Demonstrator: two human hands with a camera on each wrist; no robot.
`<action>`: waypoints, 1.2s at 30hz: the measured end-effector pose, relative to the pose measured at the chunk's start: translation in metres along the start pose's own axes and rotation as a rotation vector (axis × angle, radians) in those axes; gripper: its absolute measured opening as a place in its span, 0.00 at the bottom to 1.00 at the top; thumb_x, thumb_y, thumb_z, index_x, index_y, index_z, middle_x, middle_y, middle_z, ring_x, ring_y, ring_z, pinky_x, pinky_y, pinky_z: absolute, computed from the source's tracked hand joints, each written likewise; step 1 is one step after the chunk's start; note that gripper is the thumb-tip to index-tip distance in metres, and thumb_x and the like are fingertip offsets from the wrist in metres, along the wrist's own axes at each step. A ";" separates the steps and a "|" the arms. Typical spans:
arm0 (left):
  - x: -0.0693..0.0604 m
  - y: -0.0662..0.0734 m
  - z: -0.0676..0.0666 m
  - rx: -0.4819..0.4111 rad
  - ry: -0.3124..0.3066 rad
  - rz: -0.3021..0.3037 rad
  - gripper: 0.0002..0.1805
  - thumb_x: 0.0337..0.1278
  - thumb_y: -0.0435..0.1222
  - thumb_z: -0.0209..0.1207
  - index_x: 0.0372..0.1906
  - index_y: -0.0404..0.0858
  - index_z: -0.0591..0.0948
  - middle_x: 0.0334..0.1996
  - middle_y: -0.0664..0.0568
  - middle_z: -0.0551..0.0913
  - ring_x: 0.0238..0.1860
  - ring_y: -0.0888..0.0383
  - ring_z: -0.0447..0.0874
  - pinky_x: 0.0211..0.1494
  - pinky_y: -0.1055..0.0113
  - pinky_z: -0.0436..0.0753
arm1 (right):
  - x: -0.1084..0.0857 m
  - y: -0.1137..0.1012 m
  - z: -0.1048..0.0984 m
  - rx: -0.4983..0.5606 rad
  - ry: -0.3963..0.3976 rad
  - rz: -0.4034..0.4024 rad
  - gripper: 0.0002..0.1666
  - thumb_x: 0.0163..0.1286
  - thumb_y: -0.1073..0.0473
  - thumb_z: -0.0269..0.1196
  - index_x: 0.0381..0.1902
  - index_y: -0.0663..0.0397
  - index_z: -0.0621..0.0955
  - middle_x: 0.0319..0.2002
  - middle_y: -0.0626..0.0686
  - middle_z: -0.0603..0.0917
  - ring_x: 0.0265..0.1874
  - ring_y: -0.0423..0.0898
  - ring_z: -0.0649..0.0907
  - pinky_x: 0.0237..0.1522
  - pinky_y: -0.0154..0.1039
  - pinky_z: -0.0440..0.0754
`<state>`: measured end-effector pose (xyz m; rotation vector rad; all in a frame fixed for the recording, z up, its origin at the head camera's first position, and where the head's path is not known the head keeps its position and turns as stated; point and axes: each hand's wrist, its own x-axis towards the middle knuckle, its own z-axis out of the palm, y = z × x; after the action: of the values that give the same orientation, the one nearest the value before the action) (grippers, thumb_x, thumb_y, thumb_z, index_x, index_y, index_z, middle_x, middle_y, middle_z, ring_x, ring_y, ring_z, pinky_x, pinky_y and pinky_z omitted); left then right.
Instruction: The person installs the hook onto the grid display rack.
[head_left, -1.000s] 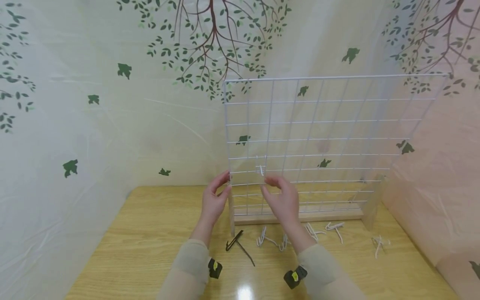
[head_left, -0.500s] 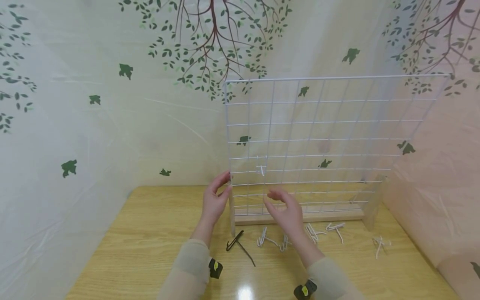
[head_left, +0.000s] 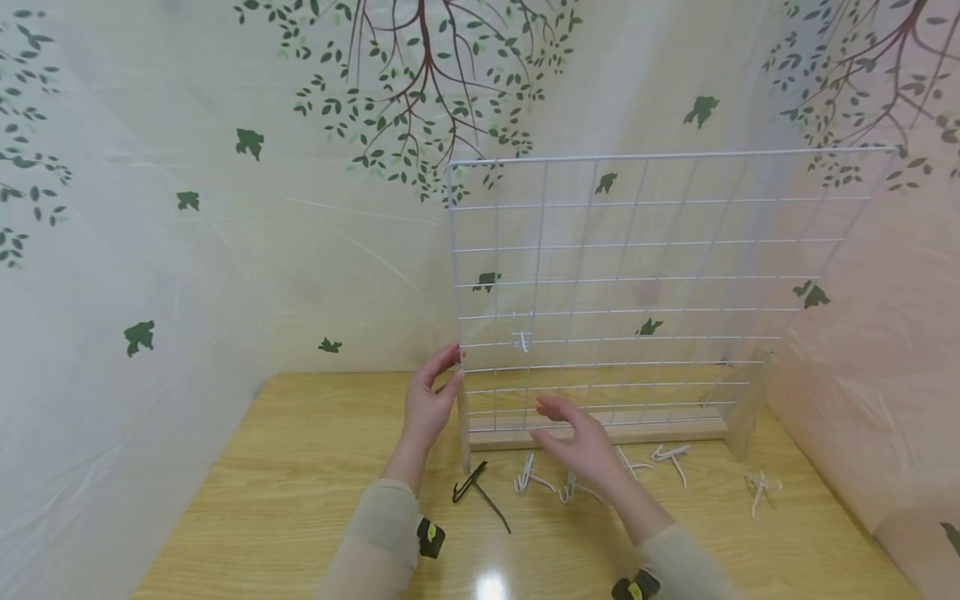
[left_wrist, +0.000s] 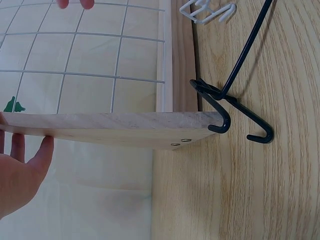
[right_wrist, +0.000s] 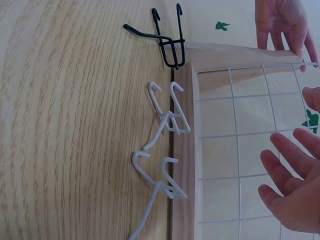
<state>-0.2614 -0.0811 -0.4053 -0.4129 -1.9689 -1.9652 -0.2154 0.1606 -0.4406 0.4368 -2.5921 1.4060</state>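
Observation:
My left hand (head_left: 429, 404) grips the upper part of the wooden side post (left_wrist: 100, 122) at the left of a white wire grid panel (head_left: 592, 157). A white double-prong hook (head_left: 523, 342) hangs on the grid's lower left. Below and right of it, my right hand (head_left: 581, 446) hovers with fingers spread, holding nothing, in front of the wooden base bar (head_left: 660, 432). On the table, a black hook (head_left: 471, 483) lies by the left post. White hooks (head_left: 528, 475) lie to its right along the base; the right hand and forearm partly cover some of them.
The wooden table (head_left: 247, 500) carries the stand, with a right wooden foot (head_left: 742, 417) near the table's right side. A single white hook (head_left: 759, 487) lies apart at the right. Behind stands a sheet backdrop (head_left: 360, 250) printed with branches and leaves.
My right hand has come away from the hung white hook, moving down and slightly right. The left hand stays on the post, and the hook remains on the grid.

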 end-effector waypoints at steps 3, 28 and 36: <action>0.003 -0.010 0.000 -0.009 0.008 0.005 0.24 0.60 0.18 0.57 0.62 0.30 0.77 0.56 0.36 0.80 0.61 0.42 0.74 0.58 0.48 0.80 | -0.002 0.000 -0.005 -0.023 -0.030 -0.022 0.34 0.66 0.54 0.69 0.67 0.56 0.73 0.58 0.56 0.81 0.59 0.59 0.77 0.58 0.59 0.77; 0.003 -0.014 -0.001 -0.012 0.004 0.010 0.24 0.61 0.20 0.59 0.62 0.32 0.77 0.57 0.38 0.80 0.61 0.45 0.75 0.60 0.50 0.79 | -0.035 0.017 -0.041 -0.040 -0.302 -0.130 0.42 0.67 0.48 0.67 0.71 0.63 0.66 0.63 0.64 0.76 0.61 0.64 0.74 0.61 0.71 0.67; -0.003 0.008 0.000 0.005 -0.002 0.028 0.23 0.60 0.19 0.57 0.61 0.28 0.76 0.55 0.33 0.79 0.59 0.41 0.75 0.59 0.49 0.80 | -0.047 0.034 -0.035 -0.110 -0.235 -0.155 0.39 0.64 0.54 0.70 0.67 0.63 0.70 0.59 0.61 0.80 0.56 0.61 0.78 0.60 0.66 0.71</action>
<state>-0.2558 -0.0808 -0.3996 -0.4388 -1.9580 -1.9434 -0.1824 0.2159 -0.4612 0.8110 -2.7284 1.2210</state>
